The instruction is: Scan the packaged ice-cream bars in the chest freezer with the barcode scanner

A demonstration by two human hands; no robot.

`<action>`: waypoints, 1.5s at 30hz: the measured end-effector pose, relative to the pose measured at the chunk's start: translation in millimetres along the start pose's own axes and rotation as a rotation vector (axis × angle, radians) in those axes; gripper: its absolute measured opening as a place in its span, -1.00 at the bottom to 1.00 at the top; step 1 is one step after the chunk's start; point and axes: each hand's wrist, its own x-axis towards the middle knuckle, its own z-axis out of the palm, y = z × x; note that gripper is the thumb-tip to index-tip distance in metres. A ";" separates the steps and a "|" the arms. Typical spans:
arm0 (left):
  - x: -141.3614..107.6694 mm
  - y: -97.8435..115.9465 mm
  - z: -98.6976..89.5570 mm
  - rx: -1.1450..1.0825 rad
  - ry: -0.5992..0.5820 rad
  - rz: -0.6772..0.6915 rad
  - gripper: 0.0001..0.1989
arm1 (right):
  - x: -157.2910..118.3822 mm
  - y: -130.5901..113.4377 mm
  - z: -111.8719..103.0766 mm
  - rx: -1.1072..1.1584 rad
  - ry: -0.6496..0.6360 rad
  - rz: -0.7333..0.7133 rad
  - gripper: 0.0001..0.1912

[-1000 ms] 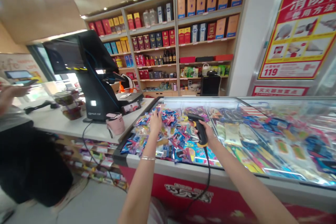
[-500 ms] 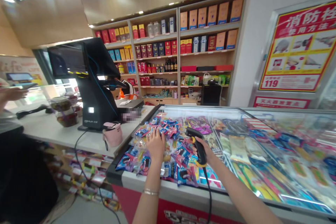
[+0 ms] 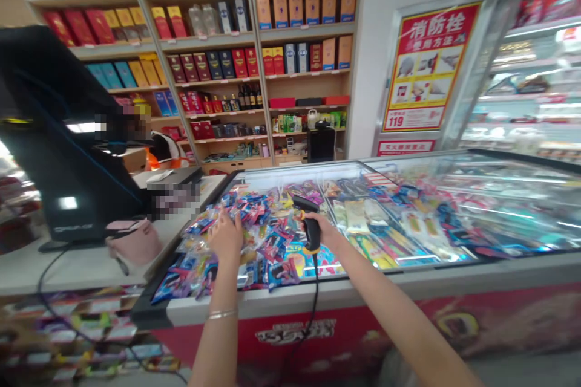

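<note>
The left hand (image 3: 226, 236) and the right hand (image 3: 327, 231) are held apart, with only a small gap between them, over a big chest freezer (image 3: 408, 281) on the near side of the scene. A black scanner (image 3: 311, 233) is gripped tight in the right hand, with its nose pointed to the far left. A black cord (image 3: 315, 296) is seen hanging from it, down over the front of the freezer. A thin bracelet (image 3: 222, 314) is worn on the left wrist. The fingers of the left hand are spread low over a heap of bright packets (image 3: 254, 242), but it cannot be told if a packet is pinched by them. The heap is spread over the left part of the freezer. No packet is seen held up to the scanner, and many packets are left in the heap, so it looks as if a lot is left to do. How many have been dealt with cannot be told. To the left, a pink bag (image 3: 134, 240) is set on a white counter (image 3: 45, 272), beside a black till (image 3: 68, 133). Far off, shelves (image 3: 213, 72) are filled with boxes, and a red sign (image 3: 424, 66) is hung on the right.
</note>
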 end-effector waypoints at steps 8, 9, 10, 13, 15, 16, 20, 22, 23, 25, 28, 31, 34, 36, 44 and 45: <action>-22.1 102.0 -15.5 -0.157 0.027 0.175 -0.30 | -71.7 -68.0 -43.6 0.009 0.130 -0.217 -0.94; -27.8 119.6 -16.0 -0.175 0.003 0.213 -0.30 | -83.8 -77.9 -52.8 0.002 0.178 -0.248 -0.94; -33.8 136.8 -16.0 -0.194 -0.021 0.246 -0.31 | -96.3 -88.0 -63.0 0.000 0.227 -0.275 -0.94; -51.9 183.9 -13.3 -0.250 -0.090 0.328 -0.33 | -135.7 -118.2 -96.5 0.012 0.355 -0.342 -0.94; -63.3 212.5 -11.0 -0.284 -0.128 0.373 -0.34 | -161.7 -137.5 -118.4 0.029 0.430 -0.392 -0.94; -68.8 226.6 -10.1 -0.300 -0.148 0.396 -0.35 | -173.8 -146.5 -128.6 0.039 0.459 -0.419 -0.93; -93.4 283.9 -8.4 -0.371 -0.228 0.508 -0.38 | -210.9 -175.9 -162.9 0.092 0.536 -0.511 -0.91; -108.2 312.3 -6.8 -0.414 -0.284 0.580 -0.40 | -220.7 -185.9 -177.6 0.118 0.559 -0.527 -0.91; -116.2 325.9 -5.4 -0.431 -0.321 0.614 -0.42 | -223.5 -189.4 -184.6 0.126 0.565 -0.524 -0.91; -132.7 350.7 -0.8 -0.439 -0.412 0.667 -0.47 | -225.7 -193.2 -198.0 0.141 0.572 -0.509 -0.90; -155.8 378.9 10.1 -0.399 -0.572 0.710 -0.54 | -223.4 -190.7 -216.1 0.177 0.563 -0.512 -0.87; -172.9 394.5 23.4 -0.362 -0.702 0.702 -0.43 | -218.7 -183.3 -229.9 0.201 0.507 -0.546 -0.81; -183.1 399.7 36.0 -0.372 -0.746 0.694 -0.34 | -215.1 -178.6 -237.0 0.203 0.443 -0.592 -0.83; -186.7 400.1 42.9 -0.393 -0.741 0.702 -0.32 | -213.9 -177.7 -237.9 0.206 0.425 -0.609 -0.88; -187.2 402.0 52.6 -0.425 -0.823 0.671 -0.47 | -214.2 -177.2 -234.5 0.067 0.461 -0.499 -0.87; -186.4 402.3 52.0 -0.437 -0.835 0.661 -0.49 | -214.0 -177.2 -234.5 0.074 0.455 -0.507 -0.88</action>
